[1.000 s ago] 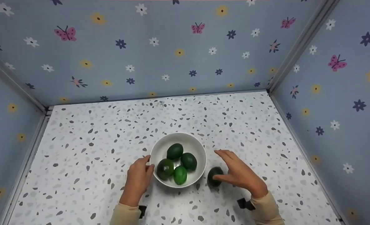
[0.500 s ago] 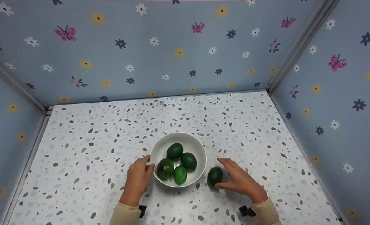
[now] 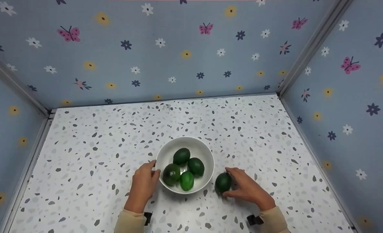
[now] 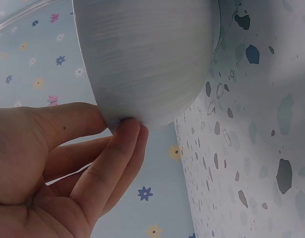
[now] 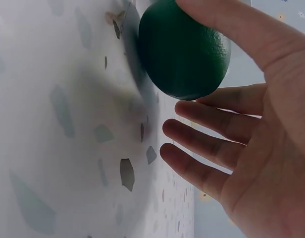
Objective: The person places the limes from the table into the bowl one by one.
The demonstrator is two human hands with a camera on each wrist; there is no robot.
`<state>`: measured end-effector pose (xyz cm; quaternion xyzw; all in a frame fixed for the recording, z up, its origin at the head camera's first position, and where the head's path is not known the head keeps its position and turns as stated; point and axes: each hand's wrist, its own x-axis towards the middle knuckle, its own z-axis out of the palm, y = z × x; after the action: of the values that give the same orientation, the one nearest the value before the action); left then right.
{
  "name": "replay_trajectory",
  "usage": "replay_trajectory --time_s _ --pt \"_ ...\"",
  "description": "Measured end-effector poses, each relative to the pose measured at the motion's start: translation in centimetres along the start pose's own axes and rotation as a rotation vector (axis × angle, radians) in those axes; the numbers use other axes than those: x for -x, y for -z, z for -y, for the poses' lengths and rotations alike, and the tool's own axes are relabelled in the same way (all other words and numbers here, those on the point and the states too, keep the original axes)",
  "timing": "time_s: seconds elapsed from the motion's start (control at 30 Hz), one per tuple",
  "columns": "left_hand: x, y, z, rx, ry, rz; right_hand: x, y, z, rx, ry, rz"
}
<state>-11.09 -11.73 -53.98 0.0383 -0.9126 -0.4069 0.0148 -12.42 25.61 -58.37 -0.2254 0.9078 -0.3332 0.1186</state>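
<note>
A white bowl stands on the speckled table, holding three dark green avocados and one smaller, brighter green fruit. At its left rim is my left hand, pinching the edge between thumb and fingers. The left wrist view shows those fingertips against the outer wall of the bowl. Right of the bowl, another avocado lies on the table. My right hand grips it, thumb on the near end and index finger at the far end. In the right wrist view the other fingers extend below the avocado.
The white speckled tabletop reaches back to a blue wall printed with flowers and butterflies. Similar panels with grey metal frames border the left and right sides.
My right hand has drawn back slightly toward me, and its index finger has come in to the avocado's far end. The left hand and bowl hold still.
</note>
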Motion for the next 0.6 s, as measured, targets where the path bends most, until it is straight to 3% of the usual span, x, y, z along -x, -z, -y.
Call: replay_trajectory --time_s 0.4,0.6 --pt "-0.13 -0.04 0.00 -0.001 0.015 0.014 -0.02 -0.29 -0.31 -0.012 0.032 -0.007" --pt "0.07 0.10 0.00 -0.008 -0.021 0.005 -0.04 -0.24 -0.29 -0.022 0.064 -0.016"
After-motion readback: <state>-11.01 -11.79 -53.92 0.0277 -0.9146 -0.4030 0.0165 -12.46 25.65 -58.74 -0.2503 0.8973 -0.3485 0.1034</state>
